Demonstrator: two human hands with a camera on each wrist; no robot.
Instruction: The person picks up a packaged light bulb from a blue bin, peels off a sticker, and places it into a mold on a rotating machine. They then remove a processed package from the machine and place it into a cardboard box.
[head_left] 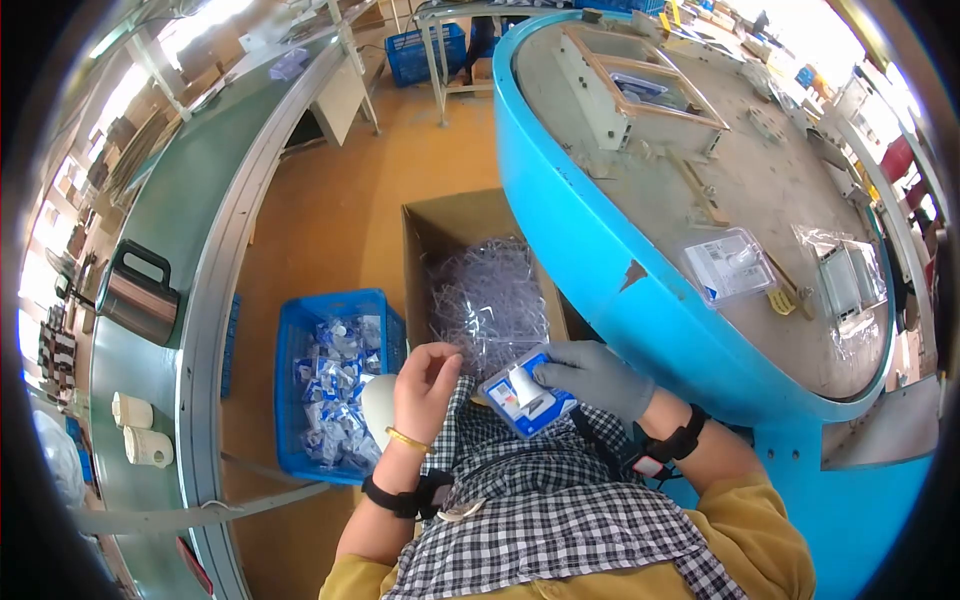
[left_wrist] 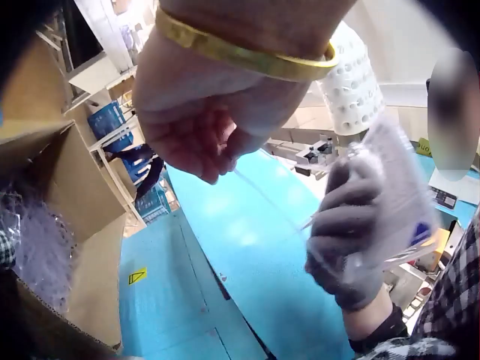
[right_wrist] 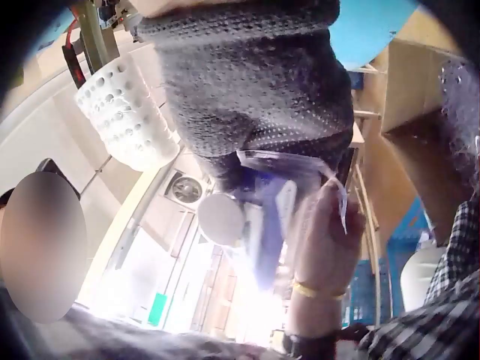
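Note:
My right hand [head_left: 605, 378], in a grey knitted glove, grips a clear plastic pack [head_left: 552, 408] with a blue printed card and a white piece inside, held above my lap. My bare left hand [head_left: 425, 385] is raised just left of the pack, with a yellow bangle at its wrist. In the left wrist view its thumb and fingers pinch a thin clear plastic strip [left_wrist: 264, 196], which runs across toward the gloved hand. The pack is blurred there, and the right wrist view shows it partly covered by the glove.
An open cardboard box [head_left: 450, 215] in front of me contains a tangle of clear plastic strips [head_left: 490, 295]. Left of it is a blue basket [head_left: 290, 400] of small blue-and-white packs. A blue-sided table [head_left: 560, 200] curves along the right; a green-topped bench [head_left: 215, 120] with a kettle [head_left: 145, 295] stands left.

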